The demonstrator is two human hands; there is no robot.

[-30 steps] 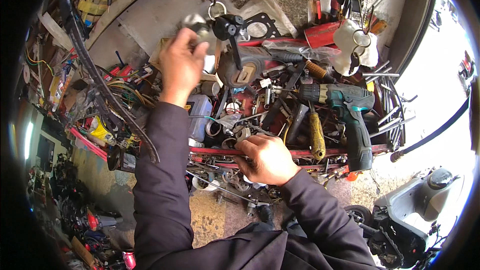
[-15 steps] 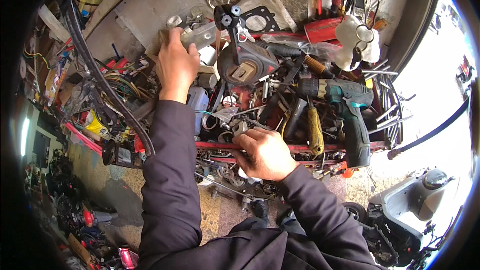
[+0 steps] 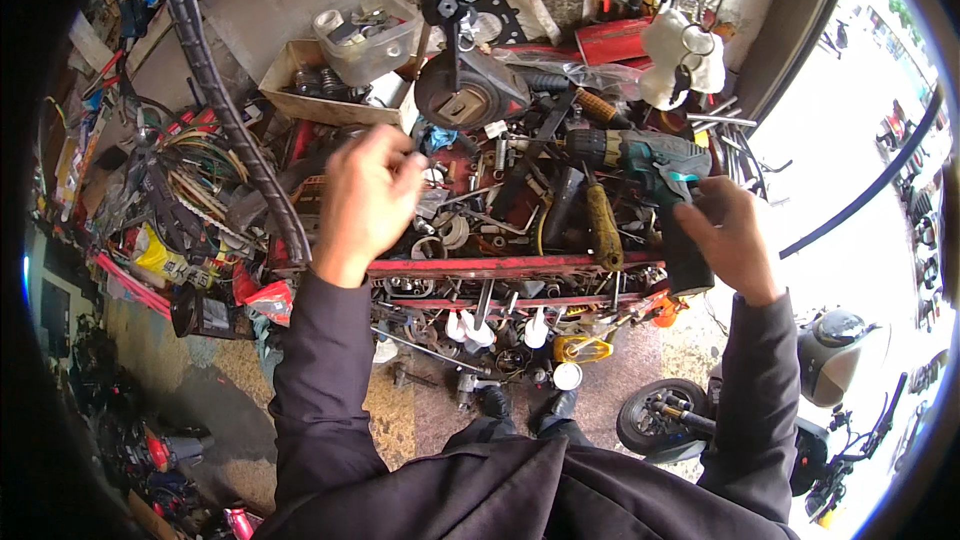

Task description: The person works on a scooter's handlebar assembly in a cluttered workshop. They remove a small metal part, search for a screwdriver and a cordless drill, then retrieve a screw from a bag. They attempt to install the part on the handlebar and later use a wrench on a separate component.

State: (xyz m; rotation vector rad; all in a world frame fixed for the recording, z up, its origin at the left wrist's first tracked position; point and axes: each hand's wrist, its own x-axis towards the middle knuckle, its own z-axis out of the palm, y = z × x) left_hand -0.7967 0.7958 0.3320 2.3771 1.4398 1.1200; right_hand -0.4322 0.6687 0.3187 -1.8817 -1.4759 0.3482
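Note:
My left hand (image 3: 368, 202) hovers over the left part of a crowded red tool tray (image 3: 450, 266), its fingers loosely bent and apart, with nothing visible in them. Beyond it, a clear plastic tub (image 3: 372, 58) of small parts rests on a cardboard box (image 3: 300, 105) holding dark metal parts. On the right, my right hand (image 3: 738, 238) is closed round the grip of a black and teal cordless drill (image 3: 640, 155) lying on the tray. Left of the drill lies a yellow-handled screwdriver (image 3: 602, 225). A dark tape measure (image 3: 470, 95) hangs above the tray's far side.
A black ribbed hose (image 3: 215, 90) hangs down at the left, near bundled wires (image 3: 195, 175). Keys and rings hang by a white fluffy piece (image 3: 683, 60) at the far right. Below the tray is a lower shelf of parts. A scooter wheel (image 3: 655, 415) stands at the right.
My left hand has left the plastic tub and come back toward me. My right hand has moved from the tray's front edge rightward to the drill. The view has shifted somewhat.

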